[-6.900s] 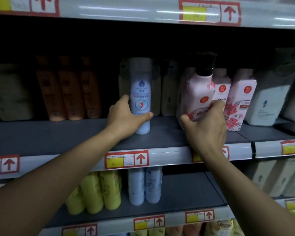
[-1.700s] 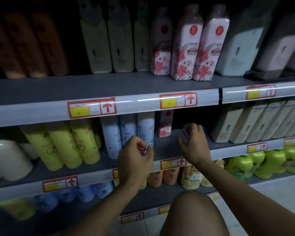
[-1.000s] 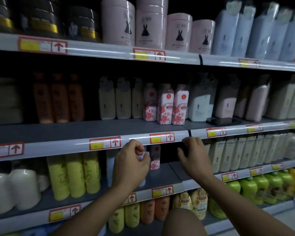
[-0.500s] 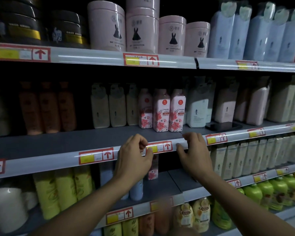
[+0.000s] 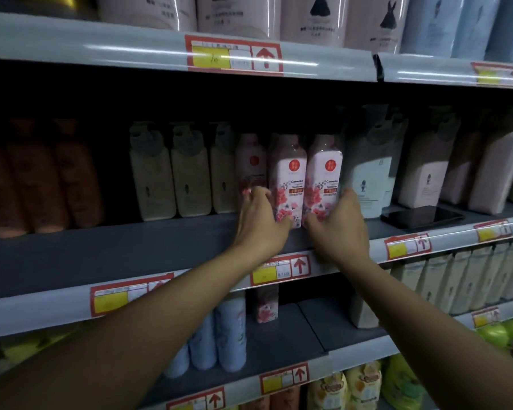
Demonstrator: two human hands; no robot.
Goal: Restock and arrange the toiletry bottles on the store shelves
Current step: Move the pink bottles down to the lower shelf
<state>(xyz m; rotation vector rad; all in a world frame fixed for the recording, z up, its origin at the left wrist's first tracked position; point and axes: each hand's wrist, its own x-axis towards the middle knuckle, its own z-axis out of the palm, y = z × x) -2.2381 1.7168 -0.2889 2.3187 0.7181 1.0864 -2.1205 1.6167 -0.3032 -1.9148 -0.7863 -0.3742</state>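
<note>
Reaching up from the shelf edge where both my hands rested half a second ago, I now have them on the middle shelf (image 5: 107,255), around the pink floral bottles there. My left hand (image 5: 259,223) curls around the lower part of the middle floral bottle (image 5: 288,176), fingers (image 5: 253,196) slipped between it and the dimmer floral bottle (image 5: 251,164) to its left, thumb at its base. My right hand (image 5: 338,226) cups the right floral bottle (image 5: 323,176), fingertips against its right side and thumb at its bottom front. Both bottles stand upright, touching each other, set back from the shelf's front edge. Left of them stand three cream pump bottles (image 5: 172,176) and, further left, orange bottles (image 5: 42,179) in shadow. Just right of my right hand is a white pump bottle (image 5: 370,173), and a dark phone (image 5: 421,216) lies flat on the shelf in front of the pale bottles beyond it. On the shelf below, another floral bottle (image 5: 267,303) and light blue bottles (image 5: 219,335) show between my forearms. Pink tubs (image 5: 311,16) sit on the top shelf.
</note>
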